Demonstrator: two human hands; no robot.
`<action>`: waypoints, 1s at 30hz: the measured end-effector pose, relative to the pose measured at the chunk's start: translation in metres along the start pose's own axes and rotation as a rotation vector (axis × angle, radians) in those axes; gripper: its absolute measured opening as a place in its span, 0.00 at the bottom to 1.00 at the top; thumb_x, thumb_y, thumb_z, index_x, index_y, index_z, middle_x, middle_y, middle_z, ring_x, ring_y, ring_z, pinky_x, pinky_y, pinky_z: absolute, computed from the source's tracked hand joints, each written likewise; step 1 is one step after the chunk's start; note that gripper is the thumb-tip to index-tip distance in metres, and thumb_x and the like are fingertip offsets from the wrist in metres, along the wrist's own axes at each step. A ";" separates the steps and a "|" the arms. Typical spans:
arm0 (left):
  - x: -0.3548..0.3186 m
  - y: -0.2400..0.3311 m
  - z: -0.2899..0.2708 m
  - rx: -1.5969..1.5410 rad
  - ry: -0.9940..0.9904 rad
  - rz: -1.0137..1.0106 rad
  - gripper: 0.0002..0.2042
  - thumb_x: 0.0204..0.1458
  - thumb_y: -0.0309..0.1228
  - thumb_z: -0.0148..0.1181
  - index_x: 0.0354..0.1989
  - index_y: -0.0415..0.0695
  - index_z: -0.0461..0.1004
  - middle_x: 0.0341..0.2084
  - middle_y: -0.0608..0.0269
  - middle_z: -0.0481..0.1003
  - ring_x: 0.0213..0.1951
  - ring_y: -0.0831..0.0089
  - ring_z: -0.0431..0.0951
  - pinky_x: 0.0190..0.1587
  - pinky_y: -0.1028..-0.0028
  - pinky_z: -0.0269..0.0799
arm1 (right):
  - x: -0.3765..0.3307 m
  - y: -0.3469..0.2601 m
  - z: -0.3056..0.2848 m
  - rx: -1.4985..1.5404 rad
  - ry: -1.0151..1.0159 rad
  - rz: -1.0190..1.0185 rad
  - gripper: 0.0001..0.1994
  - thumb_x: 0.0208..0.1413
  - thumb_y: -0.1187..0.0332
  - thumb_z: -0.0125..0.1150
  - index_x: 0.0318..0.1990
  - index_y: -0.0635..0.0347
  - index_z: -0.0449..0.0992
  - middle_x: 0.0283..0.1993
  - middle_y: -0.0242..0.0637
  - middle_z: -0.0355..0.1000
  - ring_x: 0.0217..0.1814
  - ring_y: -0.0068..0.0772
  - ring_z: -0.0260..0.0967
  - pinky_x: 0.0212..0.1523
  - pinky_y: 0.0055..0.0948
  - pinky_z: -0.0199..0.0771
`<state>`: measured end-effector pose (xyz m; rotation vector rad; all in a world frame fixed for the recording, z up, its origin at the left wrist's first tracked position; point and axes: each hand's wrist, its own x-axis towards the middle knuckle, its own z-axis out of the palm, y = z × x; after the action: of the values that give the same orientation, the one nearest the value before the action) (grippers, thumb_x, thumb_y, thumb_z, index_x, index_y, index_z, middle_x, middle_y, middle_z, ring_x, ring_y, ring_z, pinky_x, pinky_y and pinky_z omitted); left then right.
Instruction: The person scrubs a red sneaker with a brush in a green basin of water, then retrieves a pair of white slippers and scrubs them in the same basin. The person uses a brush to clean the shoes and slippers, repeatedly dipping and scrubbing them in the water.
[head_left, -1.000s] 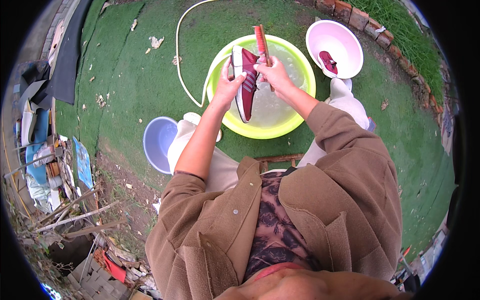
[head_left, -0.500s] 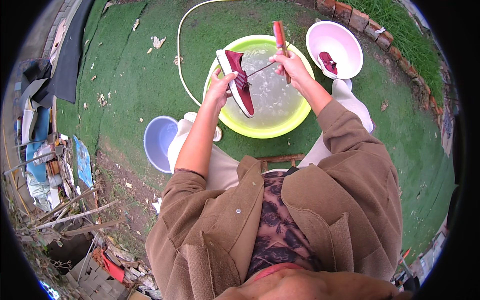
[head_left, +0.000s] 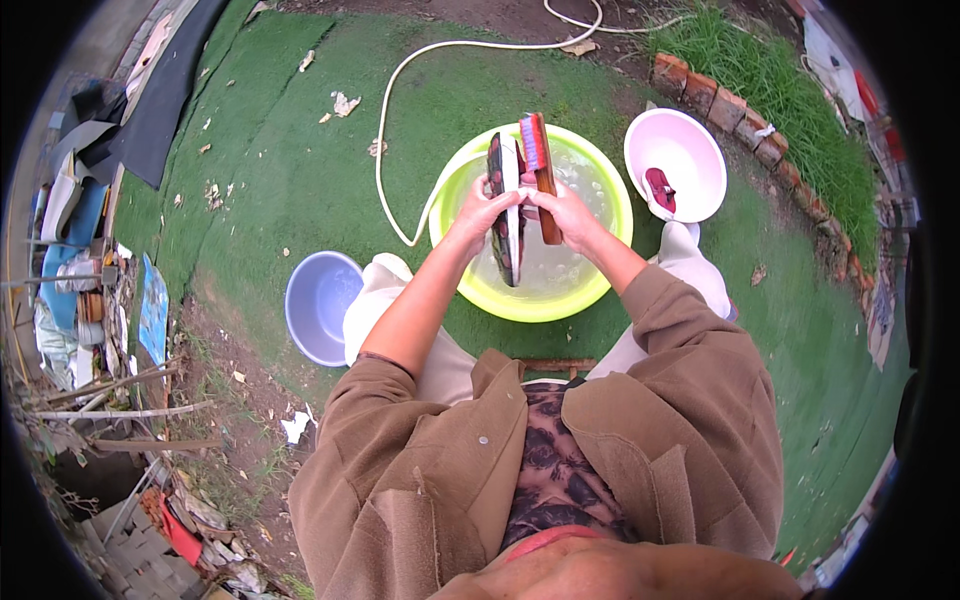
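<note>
one shoe (head_left: pixel 508 240) is pinched in the left hand (head_left: pixel 482 212), the thumb laid across its white edge and the fingers mostly hidden behind it. the shoe is held on its side, lengthwise from near to far, above the green tub (head_left: pixel 540 312); its dark, red-patched sole is turned to the left and its upper to the right, largely out of sight. a brush (head_left: pixel 545 165) is clasped by its brown handle in the right hand (head_left: pixel 568 212). its bristles, at the far end, are faced left, toward the shoe. the brush is held just beside the shoe; whether the shoe is also touched by the right fingers cannot be told.

below both, cloudy water (head_left: pixel 550 275) with bubbles is held in the tub. the tub's left rim is crossed by a pale hose (head_left: pixel 385 130), which is looped over the green turf (head_left: pixel 300 150). to the right, a second shoe (head_left: pixel 659 190), dark red, is leaned inside a pink basin (head_left: pixel 690 130). to the left and nearer, a blue basin (head_left: pixel 320 310) is set beside the left leg (head_left: pixel 372 310). the far right is edged by a row of bricks (head_left: pixel 722 107), with grass (head_left: pixel 800 130) behind. clutter (head_left: pixel 80 300) is heaped at the left edge.
</note>
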<state>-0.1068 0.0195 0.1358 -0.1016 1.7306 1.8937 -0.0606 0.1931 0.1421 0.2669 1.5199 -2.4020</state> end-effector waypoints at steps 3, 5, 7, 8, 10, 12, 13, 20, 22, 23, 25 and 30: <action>-0.001 0.003 -0.002 -0.102 -0.055 -0.132 0.38 0.46 0.44 0.69 0.62 0.42 0.57 0.45 0.57 0.74 0.40 0.71 0.78 0.40 0.69 0.76 | 0.000 0.001 0.005 -0.158 0.009 0.053 0.20 0.59 0.66 0.56 0.57 0.61 0.64 0.50 0.35 0.69 0.52 0.27 0.68 0.53 0.31 0.70; -0.003 0.005 -0.004 -0.076 -0.039 -0.136 0.38 0.45 0.45 0.69 0.62 0.42 0.58 0.45 0.57 0.74 0.41 0.71 0.78 0.41 0.69 0.75 | 0.001 0.001 0.003 -0.245 -0.016 0.040 0.21 0.57 0.67 0.58 0.57 0.62 0.65 0.49 0.35 0.70 0.51 0.26 0.68 0.51 0.30 0.70; -0.004 0.006 -0.006 -0.048 -0.030 -0.138 0.40 0.42 0.44 0.72 0.60 0.39 0.59 0.45 0.56 0.72 0.40 0.71 0.76 0.41 0.68 0.74 | 0.004 0.004 -0.002 -0.299 -0.039 -0.005 0.21 0.55 0.69 0.59 0.56 0.63 0.65 0.48 0.35 0.70 0.49 0.25 0.68 0.51 0.30 0.71; -0.004 0.005 -0.007 -0.014 0.023 -0.093 0.40 0.41 0.43 0.73 0.59 0.37 0.59 0.44 0.56 0.73 0.40 0.71 0.76 0.41 0.68 0.75 | 0.005 0.007 -0.006 -0.312 -0.054 -0.052 0.22 0.54 0.70 0.59 0.56 0.63 0.65 0.48 0.35 0.71 0.48 0.25 0.69 0.50 0.29 0.71; -0.002 -0.002 -0.007 0.058 0.107 -0.023 0.40 0.38 0.42 0.75 0.57 0.35 0.60 0.43 0.56 0.73 0.38 0.72 0.76 0.41 0.68 0.75 | 0.010 0.014 -0.013 -0.438 0.096 -0.081 0.21 0.53 0.72 0.60 0.54 0.64 0.66 0.48 0.37 0.71 0.48 0.27 0.69 0.50 0.30 0.71; 0.005 -0.011 -0.011 0.110 0.092 -0.027 0.43 0.33 0.39 0.78 0.53 0.35 0.54 0.42 0.54 0.70 0.38 0.70 0.75 0.43 0.70 0.75 | 0.012 0.023 -0.020 -0.511 0.173 -0.070 0.19 0.52 0.70 0.61 0.51 0.65 0.70 0.45 0.40 0.73 0.47 0.31 0.71 0.49 0.32 0.71; 0.009 -0.016 -0.013 0.159 0.095 -0.010 0.43 0.33 0.38 0.78 0.53 0.36 0.54 0.42 0.54 0.70 0.38 0.70 0.75 0.43 0.70 0.75 | 0.013 0.026 -0.025 -0.592 0.211 -0.059 0.18 0.52 0.70 0.62 0.50 0.65 0.71 0.43 0.41 0.73 0.45 0.33 0.72 0.48 0.33 0.71; 0.025 -0.045 -0.023 0.129 0.169 -0.136 0.37 0.35 0.37 0.76 0.51 0.36 0.61 0.38 0.55 0.73 0.34 0.69 0.77 0.35 0.68 0.76 | -0.003 0.030 -0.029 -0.507 0.150 0.271 0.23 0.57 0.54 0.59 0.52 0.63 0.69 0.43 0.38 0.72 0.26 0.21 0.68 0.28 0.22 0.73; 0.023 -0.046 -0.023 0.034 0.125 -0.270 0.21 0.46 0.45 0.69 0.41 0.42 0.75 0.29 0.62 0.78 0.29 0.70 0.78 0.34 0.69 0.75 | -0.012 0.027 -0.020 -0.469 0.095 0.338 0.27 0.57 0.50 0.58 0.53 0.63 0.68 0.44 0.38 0.72 0.23 0.20 0.66 0.26 0.21 0.73; 0.022 -0.048 -0.020 -0.097 0.108 -0.328 0.24 0.47 0.49 0.67 0.44 0.44 0.74 0.33 0.61 0.78 0.34 0.68 0.78 0.39 0.64 0.74 | -0.016 0.025 -0.017 -0.465 0.061 0.370 0.28 0.56 0.48 0.58 0.53 0.63 0.68 0.45 0.38 0.72 0.23 0.20 0.66 0.26 0.22 0.73; 0.021 -0.050 -0.016 -0.231 0.124 -0.460 0.29 0.49 0.57 0.61 0.52 0.50 0.70 0.43 0.60 0.75 0.44 0.62 0.74 0.49 0.49 0.67 | -0.024 0.021 -0.011 -0.397 -0.068 0.443 0.33 0.54 0.43 0.60 0.55 0.63 0.68 0.46 0.35 0.72 0.24 0.19 0.64 0.26 0.19 0.69; 0.030 -0.064 -0.012 -0.375 0.281 -0.489 0.22 0.55 0.53 0.57 0.48 0.51 0.70 0.35 0.64 0.76 0.37 0.61 0.76 0.42 0.46 0.72 | -0.030 0.022 -0.012 -0.427 -0.223 0.353 0.28 0.45 0.52 0.71 0.49 0.60 0.71 0.36 0.29 0.69 0.27 0.18 0.62 0.27 0.19 0.65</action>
<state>-0.1066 0.0195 0.0639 -0.8854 1.3260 1.8549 -0.0254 0.1996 0.1276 0.1509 1.6685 -1.7287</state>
